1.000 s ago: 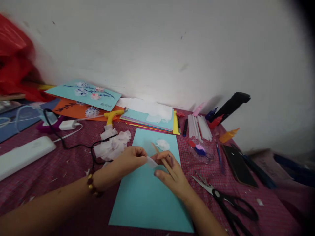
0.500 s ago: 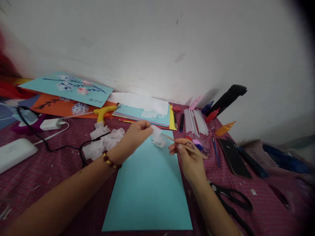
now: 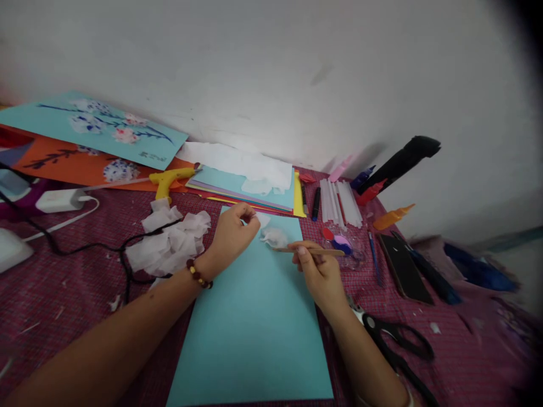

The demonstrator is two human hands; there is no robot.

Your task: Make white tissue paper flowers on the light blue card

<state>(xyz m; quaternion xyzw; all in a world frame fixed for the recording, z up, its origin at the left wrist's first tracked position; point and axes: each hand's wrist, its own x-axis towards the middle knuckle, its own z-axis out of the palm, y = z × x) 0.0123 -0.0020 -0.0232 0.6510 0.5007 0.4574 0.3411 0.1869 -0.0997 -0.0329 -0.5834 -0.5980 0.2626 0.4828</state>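
Observation:
My left hand (image 3: 236, 230), with a beaded bracelet on the wrist, is closed in a pinch on a small white tissue paper piece (image 3: 263, 219) over the top of a light blue sheet (image 3: 258, 316). Just below that piece, a crumpled white tissue clump (image 3: 275, 236) rests near the sheet's upper part. My right hand (image 3: 318, 271) grips a thin wooden stick (image 3: 328, 252), held nearly level. Its tip points left and meets the clump's lower edge; I cannot tell whether they touch.
Loose tissue squares (image 3: 169, 243) and a black cord lie left, with a yellow glue gun (image 3: 169, 180) behind. Stacked coloured paper (image 3: 237, 183) lies at the back. Rightward are glue sticks (image 3: 339, 203), paint lids (image 3: 339, 242), a phone (image 3: 405, 268) and black scissors (image 3: 394, 339).
The stick has swung to nearly level, its tip dropping from the held tissue to the clump's lower edge. The clump now sits apart from my left fingers. The view has shifted slightly.

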